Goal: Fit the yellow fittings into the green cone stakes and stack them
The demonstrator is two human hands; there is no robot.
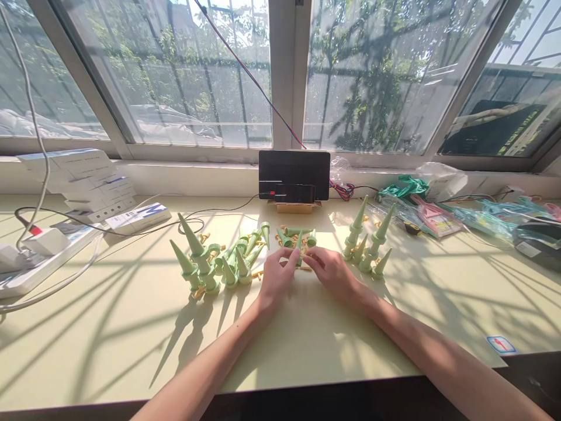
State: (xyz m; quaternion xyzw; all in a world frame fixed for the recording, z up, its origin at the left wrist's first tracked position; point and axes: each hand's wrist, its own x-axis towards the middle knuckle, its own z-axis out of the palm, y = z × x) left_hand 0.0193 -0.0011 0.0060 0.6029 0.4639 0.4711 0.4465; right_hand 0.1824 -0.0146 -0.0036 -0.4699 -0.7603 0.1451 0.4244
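Two bare hands meet over a pale table and pinch one small green cone between them.

Nearest, both forearms reach in from the bottom edge, their elbows cut off; the table [280, 351] is striped with window shadow; the left hand [275, 279] and right hand [333, 272] are curled, fingertips touching at the middle of the table, pinching the green cone [299, 244]; its long axis stands near upright, tip pointing up and toward the far side; its lower end is hidden by the fingers; left of the hands lies a heap of cones [210, 263], right of them a standing cluster [368, 245]; just beyond, small yellow pieces [280, 237], too small to make out; farthest, a dark screen [294, 172] below the window.
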